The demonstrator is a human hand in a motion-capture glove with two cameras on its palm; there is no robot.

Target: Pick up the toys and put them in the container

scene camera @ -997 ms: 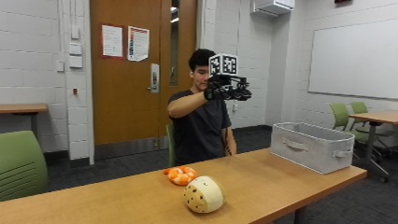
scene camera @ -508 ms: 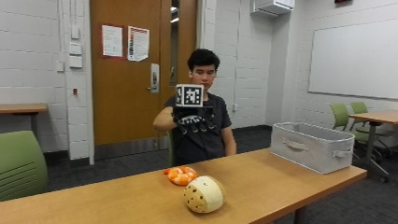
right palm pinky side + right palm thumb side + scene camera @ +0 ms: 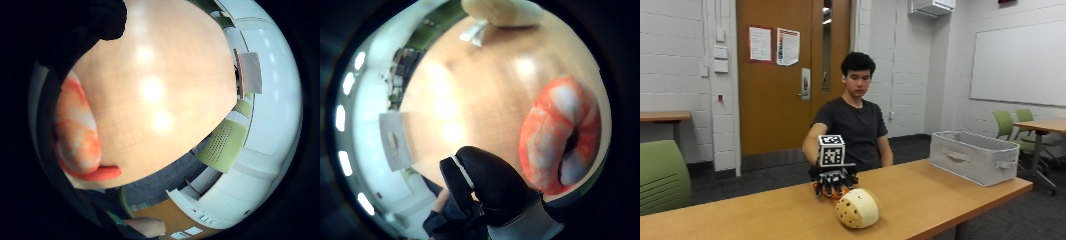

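A long wooden table [image 3: 939,192] holds three things. A grey bin [image 3: 973,156] sits near one end. A round cream toy with dark spots [image 3: 857,208] sits near an orange and white toy [image 3: 560,140].

orange toy [image 3: 828,192] mostly hidden behind gloved right hand [image 3: 832,180], grip unclear

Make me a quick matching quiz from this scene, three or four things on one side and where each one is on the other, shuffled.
Things:
1. orange toy
2. cream spotted toy
3. grey container
4. gloved right hand

Places:
A. near the table's front edge
B. at the table's far end, away from the toys
C. directly above the orange toy
D. on the table under the glove

Pairs: 1-D, 2-A, 3-B, 4-C
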